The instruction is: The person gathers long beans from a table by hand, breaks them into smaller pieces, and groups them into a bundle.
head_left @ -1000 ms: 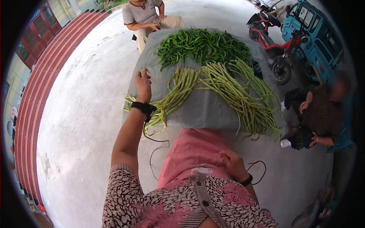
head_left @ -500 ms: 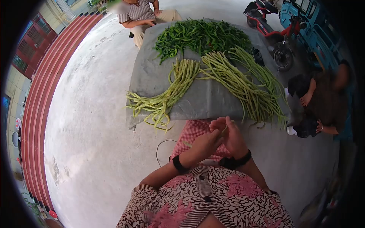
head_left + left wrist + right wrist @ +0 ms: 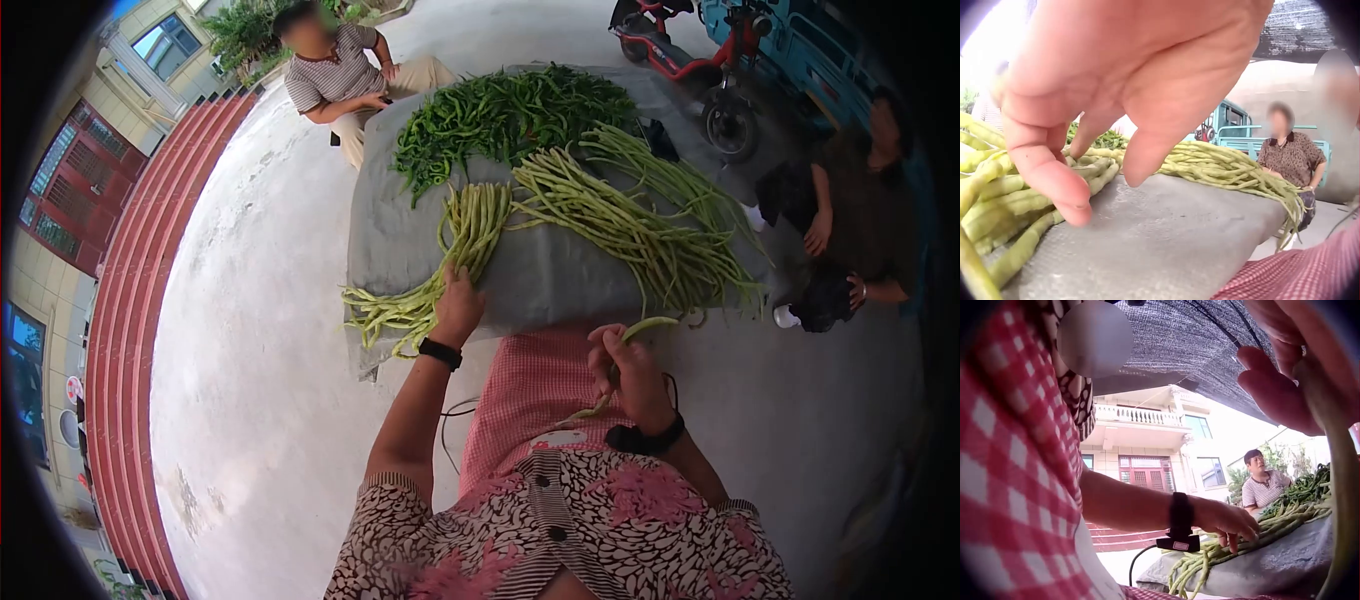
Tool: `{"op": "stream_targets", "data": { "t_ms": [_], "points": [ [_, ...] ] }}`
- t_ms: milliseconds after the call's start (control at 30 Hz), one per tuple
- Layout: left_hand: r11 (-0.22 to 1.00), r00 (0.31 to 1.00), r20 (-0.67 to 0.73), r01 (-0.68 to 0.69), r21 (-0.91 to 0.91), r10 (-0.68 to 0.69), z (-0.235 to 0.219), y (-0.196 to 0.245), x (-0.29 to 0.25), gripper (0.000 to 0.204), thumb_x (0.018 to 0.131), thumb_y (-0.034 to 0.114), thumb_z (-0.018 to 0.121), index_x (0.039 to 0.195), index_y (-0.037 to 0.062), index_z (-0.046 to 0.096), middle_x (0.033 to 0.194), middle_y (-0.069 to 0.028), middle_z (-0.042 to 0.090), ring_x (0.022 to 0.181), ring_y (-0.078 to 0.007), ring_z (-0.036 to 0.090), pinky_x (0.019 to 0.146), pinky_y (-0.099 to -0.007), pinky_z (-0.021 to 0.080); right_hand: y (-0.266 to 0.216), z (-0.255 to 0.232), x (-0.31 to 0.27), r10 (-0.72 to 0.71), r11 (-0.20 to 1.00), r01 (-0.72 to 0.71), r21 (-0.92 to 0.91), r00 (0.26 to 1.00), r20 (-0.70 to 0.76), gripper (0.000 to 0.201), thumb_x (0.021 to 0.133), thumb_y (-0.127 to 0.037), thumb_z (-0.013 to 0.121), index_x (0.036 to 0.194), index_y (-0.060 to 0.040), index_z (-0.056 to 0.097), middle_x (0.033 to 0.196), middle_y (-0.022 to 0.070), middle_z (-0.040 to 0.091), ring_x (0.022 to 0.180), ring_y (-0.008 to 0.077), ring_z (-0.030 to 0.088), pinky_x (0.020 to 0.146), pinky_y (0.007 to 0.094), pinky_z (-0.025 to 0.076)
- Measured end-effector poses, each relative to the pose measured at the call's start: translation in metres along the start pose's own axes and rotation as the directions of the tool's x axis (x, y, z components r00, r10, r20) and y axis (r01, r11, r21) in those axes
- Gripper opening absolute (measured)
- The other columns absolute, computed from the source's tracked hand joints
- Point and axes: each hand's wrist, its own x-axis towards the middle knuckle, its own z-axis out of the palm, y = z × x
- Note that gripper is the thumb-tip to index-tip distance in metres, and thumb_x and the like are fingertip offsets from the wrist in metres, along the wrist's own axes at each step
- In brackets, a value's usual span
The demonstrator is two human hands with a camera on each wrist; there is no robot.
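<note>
My left hand (image 3: 460,308) reaches down over the left bundle of long beans (image 3: 478,222). In the left wrist view its fingertips (image 3: 1072,206) lie against the beans (image 3: 1019,209), and the thumb stands apart from them. Above the apron, my right hand (image 3: 638,378) holds a single long bean (image 3: 652,324) in curled fingers. One end of this bean sticks out past the thumb and the other hangs below the hand. Close to the camera in the right wrist view, the same bean (image 3: 1335,456) runs downward from the fingers.
A grey sheet (image 3: 525,285) covers the table. On it lie a green pepper heap (image 3: 520,115) and a larger long bean bundle (image 3: 630,215). One person (image 3: 345,75) sits behind the table, another (image 3: 865,220) at the right. A red scooter (image 3: 690,65) stands beyond.
My left hand came from the table's left side to meet the right over my lap, then went back out to the left bean bundle. The right hand now holds a bean on its own.
</note>
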Motion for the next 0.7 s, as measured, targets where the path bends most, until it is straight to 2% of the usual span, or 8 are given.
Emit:
{"op": "stream_targets", "data": {
  "t_ms": [33,133,233,333,433,533,633,700],
  "points": [
    [0.999,0.999,0.018,-0.029,0.019,0.028,-0.001,-0.001,0.002,0.052,0.080,0.016,0.063,0.124,-0.0051,0.045,0.146,-0.0260,0.028,0.104,-0.0421,0.059,0.082,-0.0491,0.051,-0.004,0.002,-0.003,-0.006,1.000,0.005,-0.027,1.000,-0.005,0.029,0.101,-0.033,0.045,0.104,-0.0057,0.053,0.075,0.0028,0.057,0.050,0.0086,0.048,0.049,0.0243,0.045],
    [0.998,0.993,-0.098,-0.064,-0.009,0.063,0.010,-0.007,0.004,0.047,0.079,0.016,0.063,0.119,-0.0046,0.049,0.138,-0.0275,0.039,0.098,-0.0418,0.061,0.080,-0.0486,0.051,-0.003,-0.001,-0.004,-0.031,0.999,0.030,-0.035,0.999,-0.028,0.029,0.101,-0.033,0.045,0.104,-0.0054,0.053,0.075,0.0029,0.057,0.050,0.0088,0.048,0.049,0.0237,0.045],
    [0.976,0.963,-0.210,-0.195,-0.102,0.170,0.025,-0.029,0.012,0.050,0.080,0.020,0.064,0.122,-0.0041,0.052,0.113,-0.0235,0.059,0.101,-0.0357,0.060,0.082,-0.0430,0.050,0.001,-0.006,-0.001,-0.046,0.999,0.046,0.006,0.999,-0.025,0.030,0.101,-0.034,0.046,0.105,-0.0052,0.054,0.077,0.0034,0.058,0.052,0.0088,0.050,0.049,0.0228,0.045],
    [0.853,0.983,0.036,0.175,-0.491,-0.181,0.019,-0.021,0.002,0.043,0.081,0.023,0.067,0.112,-0.0058,0.057,0.088,-0.0160,0.064,0.081,-0.0264,0.063,0.071,-0.0368,0.051,0.008,-0.009,0.005,0.025,0.998,-0.025,0.061,1.000,-0.005,0.031,0.100,-0.034,0.046,0.108,-0.0047,0.055,0.081,0.0039,0.061,0.055,0.0090,0.052,0.050,0.0235,0.046],
    [0.835,0.987,0.022,0.148,-0.530,-0.161,-0.015,0.031,-0.038,0.031,0.082,0.018,0.066,0.103,-0.0029,0.058,0.080,-0.0160,0.061,0.078,-0.0284,0.063,0.067,-0.0378,0.048,0.016,-0.012,0.019,0.167,0.981,-0.167,0.095,0.986,0.007,0.034,0.100,-0.035,0.047,0.112,-0.0045,0.055,0.087,0.0045,0.063,0.058,0.0095,0.053,0.051,0.0243,0.045],
    [0.756,0.998,0.040,0.057,-0.652,-0.041,-0.021,0.062,-0.075,0.028,0.086,0.020,0.063,0.107,0.0021,0.059,0.081,-0.0143,0.061,0.075,-0.0285,0.062,0.065,-0.0381,0.048,0.037,-0.021,0.034,0.289,0.945,-0.299,0.133,0.953,0.088,0.038,0.101,-0.036,0.044,0.117,-0.0034,0.055,0.098,0.0074,0.063,0.059,0.0098,0.055,0.050,0.0232,0.045],
    [0.840,0.993,0.006,-0.099,-0.533,0.121,-0.015,0.086,-0.114,0.037,0.088,0.019,0.062,0.122,0.0068,0.056,0.086,-0.0124,0.065,0.074,-0.0239,0.064,0.063,-0.0345,0.049,0.043,-0.025,0.042,0.341,0.913,-0.371,0.168,0.922,0.183,0.040,0.101,-0.038,0.044,0.118,-0.0045,0.055,0.104,0.0082,0.064,0.061,0.0092,0.054,0.050,0.0228,0.043],
    [0.846,0.968,0.049,-0.189,-0.499,0.245,-0.011,0.100,-0.134,0.038,0.089,0.018,0.061,0.125,0.0080,0.054,0.087,-0.0155,0.065,0.075,-0.0297,0.064,0.064,-0.0381,0.049,0.047,-0.024,0.045,0.320,0.909,-0.373,0.185,0.910,0.264,0.042,0.101,-0.041,0.041,0.120,-0.0059,0.054,0.105,0.0079,0.065,0.060,0.0078,0.052,0.050,0.0226,0.040]
  ]
}}
